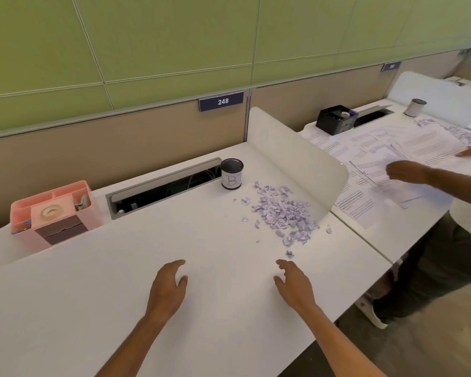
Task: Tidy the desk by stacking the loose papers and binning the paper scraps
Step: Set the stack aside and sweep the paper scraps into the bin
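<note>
I am looking down at the white tabletop [98,289]; my left hand [167,288] and right hand [294,285] are hovering low over its near part, fingers relaxed and spread, each grip released and holding nothing; the purple paper scraps [282,213] are lying in a loose heap to the far right, beside the white divider [297,148]; the small black bin [231,174] is standing just beyond them; a pink organiser [56,210] is sitting far left; on the neighbouring desk, loose papers [386,159] are lying spread out, and another person's hands [404,172] are reaching over them.
</note>
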A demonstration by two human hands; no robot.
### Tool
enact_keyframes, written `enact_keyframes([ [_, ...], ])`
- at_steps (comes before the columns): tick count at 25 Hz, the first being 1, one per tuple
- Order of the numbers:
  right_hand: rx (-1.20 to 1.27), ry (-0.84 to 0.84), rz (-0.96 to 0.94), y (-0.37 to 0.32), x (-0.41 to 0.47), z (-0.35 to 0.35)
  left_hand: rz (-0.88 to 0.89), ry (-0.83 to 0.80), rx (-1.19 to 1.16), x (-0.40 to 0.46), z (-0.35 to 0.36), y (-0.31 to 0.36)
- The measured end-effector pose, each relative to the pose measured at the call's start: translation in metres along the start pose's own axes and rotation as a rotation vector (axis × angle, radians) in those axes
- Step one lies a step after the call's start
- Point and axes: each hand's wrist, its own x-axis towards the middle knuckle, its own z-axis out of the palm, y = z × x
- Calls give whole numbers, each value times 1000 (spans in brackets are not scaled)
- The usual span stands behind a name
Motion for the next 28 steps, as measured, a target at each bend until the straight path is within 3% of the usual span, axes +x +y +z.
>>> enact_keyframes([
  [4, -111, 18, 20, 17, 10, -20, 64, -54, 48, 5, 21, 27],
  [12, -83, -38, 108, 30, 30, -32, 111, -173, 112, 16, 51, 52],
  [21, -16, -91, -59, 34, 98, -34, 71, -209, 155, 48, 94, 86],
  [28, -96, -138, -262, 26, 163, -43, 87, -221, 332, 80, 140, 114],
])
